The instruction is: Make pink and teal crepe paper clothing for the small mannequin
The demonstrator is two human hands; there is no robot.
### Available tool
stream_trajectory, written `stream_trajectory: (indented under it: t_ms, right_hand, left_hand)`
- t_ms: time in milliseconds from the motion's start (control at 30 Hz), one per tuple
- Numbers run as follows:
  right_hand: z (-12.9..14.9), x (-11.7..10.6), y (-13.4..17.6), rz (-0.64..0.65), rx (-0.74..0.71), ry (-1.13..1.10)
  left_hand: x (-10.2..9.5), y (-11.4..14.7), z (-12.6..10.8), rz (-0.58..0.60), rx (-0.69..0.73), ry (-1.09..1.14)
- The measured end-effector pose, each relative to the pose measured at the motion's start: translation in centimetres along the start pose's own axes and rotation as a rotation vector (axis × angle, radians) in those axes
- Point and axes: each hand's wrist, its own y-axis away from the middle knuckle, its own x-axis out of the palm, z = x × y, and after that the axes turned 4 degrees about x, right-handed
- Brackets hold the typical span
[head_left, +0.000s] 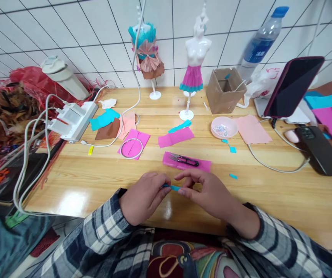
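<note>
A narrow strip of blue crepe paper (pixel 174 188) stretches between my two hands, just above the table's near edge. My left hand (pixel 149 196) pinches one end of it. At the other end, my right hand (pixel 204 190) grips it between thumb and a finger. Just beyond the fingers, black thread snips (pixel 184 159) lie on a folded magenta paper piece (pixel 203 165). Farther back are another magenta strip (pixel 176 138) and a blue strip (pixel 180 126). Small blue scraps (pixel 233 176) rest to the right.
Two small mannequins stand at the back: one in a paper dress (pixel 150 58), one in a magenta skirt (pixel 193 77). To their right are a cardboard box (pixel 225 94), a pink dish (pixel 224 128), a bottle (pixel 262 42) and phones (pixel 294 87). A white cable crosses from the power strip (pixel 77 119).
</note>
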Motion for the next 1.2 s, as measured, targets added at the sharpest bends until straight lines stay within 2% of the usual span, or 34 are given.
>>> stream_trajectory:
  t_ms: [100,167,267,400,533,633,767,933,1033,1100,1200]
  right_hand:
    - [0.1,0.2,0.1,-0.084,-0.109,0.100]
    - [0.2,0.5,0.0,-0.081,-0.195,0.086]
    - [0.2,0.9,-0.5,0.003,-0.164,0.040]
    - [0.1,0.8,-0.8,0.011,-0.089,0.076]
    - [0.1,0.5,-0.4,-0.023,-0.178,0.207]
    - [0.0,0.7,-0.3,-0.063,-0.252,0.269]
    - [-0.2,1.0,-0.8,-0.026,-0.166,0.188]
    - [0.1,0.6,-2.6,-0.065,-0.026,0.177]
    - [0.3,0.1,-4.4,-0.067,0.032,0.157]
    - [0.3,-0.2,-5.7,-0.068,0.066,0.166]
    - [-0.1,-0.2,-7.4,-0.060,0.131,0.195]
  left_hand:
    - [0.2,-0.1,-0.1,-0.029,-0.017,0.017]
    - [0.4,-0.1,-0.3,-0.049,-0.022,0.046]
    - [0.5,0.0,-0.3,-0.079,-0.063,0.059]
    - [0.3,0.2,-0.2,-0.082,-0.165,0.121]
    - [0.2,0.3,-0.3,-0.004,-0.251,0.268]
    - [0.2,0.2,-0.4,-0.009,-0.271,0.330]
    - [0.3,-0.5,-0.3,-0.005,-0.270,0.306]
    - [-0.2,-1.4,0.8,-0.002,-0.252,0.224]
    - [-1.1,-2.0,2.8,-0.094,-0.242,0.190]
    - [-1.6,-2.4,4.7,-0.217,-0.226,0.152]
    - [-1.6,-3.3,7.3,-0.401,-0.161,-0.032]
